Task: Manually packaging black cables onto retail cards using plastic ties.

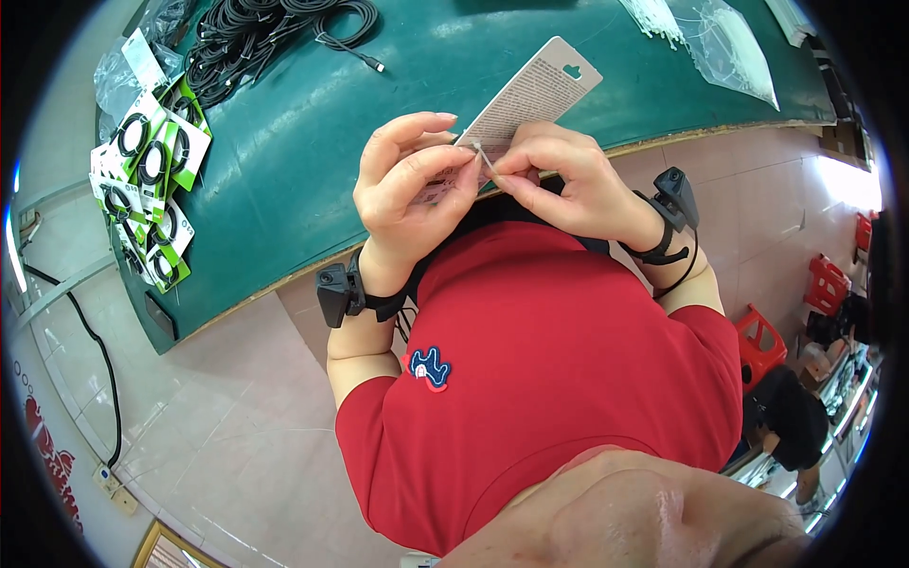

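Red shirt [568, 369] nearest; L hand [409, 189] & R hand [568, 185] fingers pinched on backing card [530, 99] w/ tie [481, 151].

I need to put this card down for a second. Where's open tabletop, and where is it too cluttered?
Bare green table lies between the stack of packaged cables at the left and the backing card pinched by the left hand and right hand. More lies right of the card, before the clear plastic bags. Crowded: the far left, under the loose black cables.

Left hand [409, 185], right hand [568, 185] raised together, fingertips pinching.
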A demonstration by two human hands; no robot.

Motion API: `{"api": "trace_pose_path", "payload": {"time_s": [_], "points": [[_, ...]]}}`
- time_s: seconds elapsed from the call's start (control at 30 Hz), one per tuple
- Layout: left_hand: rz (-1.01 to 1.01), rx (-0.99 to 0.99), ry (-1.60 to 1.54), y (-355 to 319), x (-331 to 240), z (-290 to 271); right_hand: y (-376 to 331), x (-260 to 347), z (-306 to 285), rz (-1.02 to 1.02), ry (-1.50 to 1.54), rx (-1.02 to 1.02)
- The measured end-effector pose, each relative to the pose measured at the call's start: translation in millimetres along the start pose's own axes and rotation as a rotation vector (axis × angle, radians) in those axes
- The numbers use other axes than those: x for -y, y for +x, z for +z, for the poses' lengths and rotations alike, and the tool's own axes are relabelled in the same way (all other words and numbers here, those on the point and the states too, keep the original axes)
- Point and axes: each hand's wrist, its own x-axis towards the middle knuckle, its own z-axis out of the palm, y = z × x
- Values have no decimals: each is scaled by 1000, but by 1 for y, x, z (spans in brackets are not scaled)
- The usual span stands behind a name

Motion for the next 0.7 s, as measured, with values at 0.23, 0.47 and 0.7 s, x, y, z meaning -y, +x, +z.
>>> {"api": "trace_pose_path", "payload": {"time_s": [0.23, 0.47, 0.7], "points": [[6, -9, 19, -1, 5, 1, 3, 0, 0, -60, -51, 4], [47, 13, 44, -1, -1, -1, 7, -6, -3, -251, -153, 37], [232, 150, 137, 8, 3, -12, 11, -28, -4, 15, -32, -49]]}}
